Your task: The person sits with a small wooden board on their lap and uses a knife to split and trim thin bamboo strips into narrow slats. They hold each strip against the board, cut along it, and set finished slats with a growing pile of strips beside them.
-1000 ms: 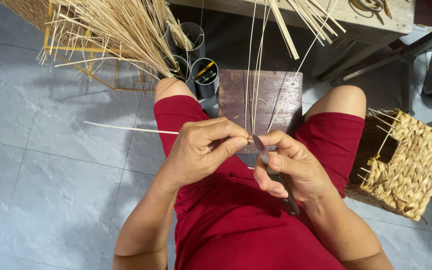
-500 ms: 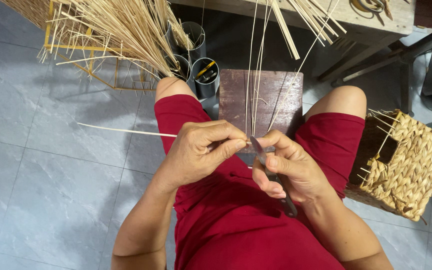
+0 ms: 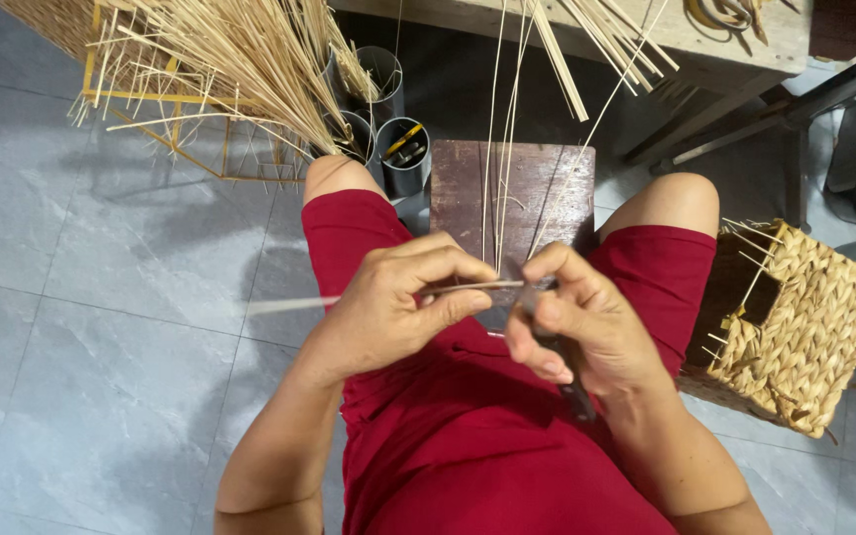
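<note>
We see two bare hands close together over a lap in red shorts (image 3: 468,436). The left hand (image 3: 393,302) is curled, and its thumb and fingers pinch a thin pale reed strip (image 3: 468,287). The strip runs sideways — one end sticks out past the left hand's outer side, where it looks blurry, and the other end reaches across to the right hand (image 3: 582,322). The right hand is curled too. Its fingertips press on the strip just beside the left thumb, and it also grips a dark knife (image 3: 572,381). The dark handle pokes out under the palm, toward the body. We cannot tell how the blade sits against the strip, because the fingers hide it.

Just past the fingertips of both hands stands a small dark wooden stool (image 3: 547,183), between the knees. A few long thin reeds (image 3: 502,149) hang down in front of it and come close to the hands.

Off to the outer side of the right hand, near the right knee, sits a woven basket (image 3: 800,327) with loose ends poking up. Far past the left hand, a big bunch of straw (image 3: 240,69) fans out over a yellow wire frame (image 3: 156,99). Next to it are grey pipe holders (image 3: 403,149) with small tools inside. The floor has grey tiles (image 3: 101,347).
</note>
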The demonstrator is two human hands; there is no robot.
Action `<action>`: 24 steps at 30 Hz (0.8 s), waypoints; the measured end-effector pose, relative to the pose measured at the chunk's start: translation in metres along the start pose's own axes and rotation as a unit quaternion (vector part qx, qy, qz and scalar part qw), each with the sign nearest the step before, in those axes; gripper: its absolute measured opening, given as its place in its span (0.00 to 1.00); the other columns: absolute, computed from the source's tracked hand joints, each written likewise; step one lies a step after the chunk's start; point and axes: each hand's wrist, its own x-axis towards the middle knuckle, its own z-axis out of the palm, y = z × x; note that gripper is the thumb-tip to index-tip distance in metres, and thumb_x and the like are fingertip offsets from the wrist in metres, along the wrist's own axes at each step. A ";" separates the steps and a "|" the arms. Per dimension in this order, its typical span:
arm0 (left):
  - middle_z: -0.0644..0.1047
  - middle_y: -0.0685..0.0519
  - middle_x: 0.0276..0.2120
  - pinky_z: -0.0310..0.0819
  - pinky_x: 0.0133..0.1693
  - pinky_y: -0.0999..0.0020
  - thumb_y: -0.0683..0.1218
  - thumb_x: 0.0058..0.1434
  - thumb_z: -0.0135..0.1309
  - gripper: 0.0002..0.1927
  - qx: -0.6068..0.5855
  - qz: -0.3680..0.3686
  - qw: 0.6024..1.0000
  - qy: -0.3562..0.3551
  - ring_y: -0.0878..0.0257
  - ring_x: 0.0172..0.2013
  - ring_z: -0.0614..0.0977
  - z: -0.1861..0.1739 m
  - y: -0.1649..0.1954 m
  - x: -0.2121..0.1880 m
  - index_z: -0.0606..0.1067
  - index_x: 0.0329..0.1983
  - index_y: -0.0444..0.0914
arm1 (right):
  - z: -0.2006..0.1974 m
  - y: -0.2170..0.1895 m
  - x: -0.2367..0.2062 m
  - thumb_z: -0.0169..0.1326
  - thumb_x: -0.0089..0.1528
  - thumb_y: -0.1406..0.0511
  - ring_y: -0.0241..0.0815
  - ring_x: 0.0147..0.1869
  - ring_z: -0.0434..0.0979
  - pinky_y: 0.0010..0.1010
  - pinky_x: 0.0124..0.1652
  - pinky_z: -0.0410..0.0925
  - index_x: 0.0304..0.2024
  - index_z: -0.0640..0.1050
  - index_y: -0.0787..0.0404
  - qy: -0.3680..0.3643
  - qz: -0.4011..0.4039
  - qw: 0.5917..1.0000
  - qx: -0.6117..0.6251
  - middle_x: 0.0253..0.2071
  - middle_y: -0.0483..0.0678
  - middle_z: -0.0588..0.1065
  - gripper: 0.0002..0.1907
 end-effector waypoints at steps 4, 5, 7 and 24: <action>0.78 0.55 0.32 0.74 0.34 0.73 0.41 0.67 0.60 0.03 -0.008 0.020 1.000 0.014 0.68 0.32 0.81 -0.003 -0.006 -0.003 0.81 0.41 0.37 | -0.002 -0.004 0.000 0.57 0.69 0.64 0.37 0.22 0.69 0.23 0.19 0.60 0.56 0.70 0.59 0.010 0.009 1.000 -0.007 0.31 0.62 0.77 0.16; 0.78 0.55 0.32 0.74 0.34 0.73 0.41 0.67 0.59 0.03 -0.011 0.028 0.999 0.016 0.69 0.33 0.81 -0.003 -0.008 -0.004 0.81 0.41 0.37 | -0.002 -0.003 0.001 0.57 0.69 0.64 0.37 0.22 0.69 0.23 0.19 0.60 0.56 0.70 0.59 0.009 0.012 1.000 -0.003 0.31 0.62 0.77 0.16; 0.78 0.55 0.30 0.73 0.33 0.73 0.41 0.66 0.60 0.03 0.000 0.020 1.000 0.011 0.68 0.31 0.80 0.000 -0.010 -0.004 0.81 0.41 0.37 | -0.001 0.002 0.003 0.57 0.69 0.64 0.36 0.22 0.68 0.23 0.19 0.60 0.55 0.69 0.60 0.002 0.024 1.000 -0.004 0.31 0.62 0.77 0.15; 0.78 0.54 0.32 0.74 0.34 0.72 0.42 0.65 0.62 0.04 -0.019 0.015 1.000 -0.012 0.66 0.32 0.81 0.000 -0.014 -0.001 0.80 0.38 0.36 | -0.006 0.011 0.013 0.55 0.70 0.65 0.36 0.19 0.67 0.24 0.18 0.60 0.54 0.67 0.61 -0.015 0.037 0.999 -0.002 0.27 0.59 0.75 0.14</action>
